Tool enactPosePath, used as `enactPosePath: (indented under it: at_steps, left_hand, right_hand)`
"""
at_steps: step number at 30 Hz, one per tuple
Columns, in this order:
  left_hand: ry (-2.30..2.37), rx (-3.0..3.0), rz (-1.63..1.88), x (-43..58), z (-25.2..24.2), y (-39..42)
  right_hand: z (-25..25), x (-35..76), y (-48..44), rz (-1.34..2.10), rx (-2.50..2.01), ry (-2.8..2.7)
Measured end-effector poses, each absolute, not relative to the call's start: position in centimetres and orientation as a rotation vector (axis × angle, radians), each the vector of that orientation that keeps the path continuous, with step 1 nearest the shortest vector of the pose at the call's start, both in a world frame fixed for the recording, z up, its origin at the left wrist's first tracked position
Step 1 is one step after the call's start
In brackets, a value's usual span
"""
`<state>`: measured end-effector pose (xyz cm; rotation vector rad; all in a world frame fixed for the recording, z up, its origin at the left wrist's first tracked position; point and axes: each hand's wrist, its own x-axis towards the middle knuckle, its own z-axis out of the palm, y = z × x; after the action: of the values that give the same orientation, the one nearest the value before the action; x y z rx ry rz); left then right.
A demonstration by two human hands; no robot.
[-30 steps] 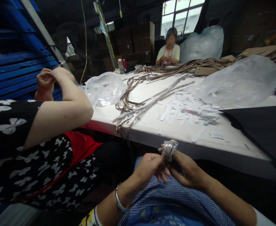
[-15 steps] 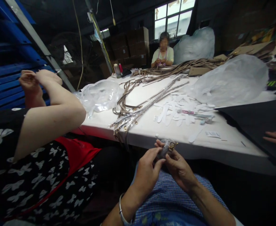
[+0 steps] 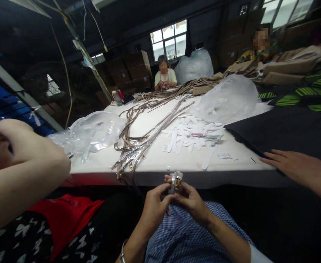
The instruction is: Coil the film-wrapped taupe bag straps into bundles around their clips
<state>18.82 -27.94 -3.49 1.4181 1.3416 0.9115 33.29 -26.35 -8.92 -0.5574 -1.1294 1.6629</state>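
Note:
Just in front of the table's near edge, my left hand and my right hand meet with bent, pinching fingers. Between them is a gold-coloured metal clasp partly wrapped in clear plastic film. My left fingers hold the film side and my right fingertips press on the metal side. Whether a strap hangs from the clasp is hidden by my fingers. Beyond, on the white table, lie brown straps with gold clasps, some in clear plastic sleeves.
White paper tags are scattered mid-table, with clear plastic bags left and a large one right. A person's bare arm is close on my left. Another person's hand rests on black material at right.
The view has swung right, bringing in another person at the back right. My hands have turned the clasp so its metal now faces me more. The hand on the black material reaches further in.

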Motion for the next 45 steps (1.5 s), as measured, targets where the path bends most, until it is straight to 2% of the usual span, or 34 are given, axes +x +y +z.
enactPosePath:
  at_steps: [5, 8, 14, 19, 21, 24, 26, 29, 38, 45]
  left_hand:
    - [1.247, 1.256, 1.042, 19.1, -4.7, -28.0]
    - [1.259, 1.195, 1.078, 19.2, -5.3, -28.1]
    - [1.198, 1.152, 1.150, 20.0, -5.6, -28.3]
    - [1.184, 1.034, 1.363, 19.2, -5.3, -26.9]
    - [1.214, 1.007, 1.467, 18.2, -4.9, -25.9]
    - [1.243, 1.106, 1.451, 17.2, -4.4, -24.7]
    - [1.270, 1.165, 1.385, 17.2, -4.4, -24.4]
    - [1.294, 1.181, 1.328, 17.6, -5.2, -24.3]
    - [1.272, 1.371, 1.355, 16.6, -6.4, -23.7]
    - [1.308, 1.473, 1.353, 15.7, -6.0, -23.4]
  right_hand:
    - [-8.8, 34.0, -26.0, 1.630, -0.570, -1.267]
    - [-9.0, 34.1, -25.7, 1.495, -0.645, -1.406]
    - [-9.9, 33.0, -26.3, 0.942, -0.933, -1.421]
    - [-8.6, 35.6, -25.6, 0.442, -0.905, -1.635]
    - [-7.3, 38.0, -23.8, 0.267, -1.061, -1.668]
    - [-5.2, 41.9, -19.9, 0.078, -1.641, -1.658]
    - [-4.2, 43.6, -17.5, 0.049, -2.076, -1.746]
    - [-3.5, 44.3, -15.5, 0.052, -2.309, -1.804]
    - [-3.0, 45.5, -15.4, 0.083, -2.344, -2.056]
    - [-3.2, 46.2, -15.9, 0.027, -2.267, -2.022]
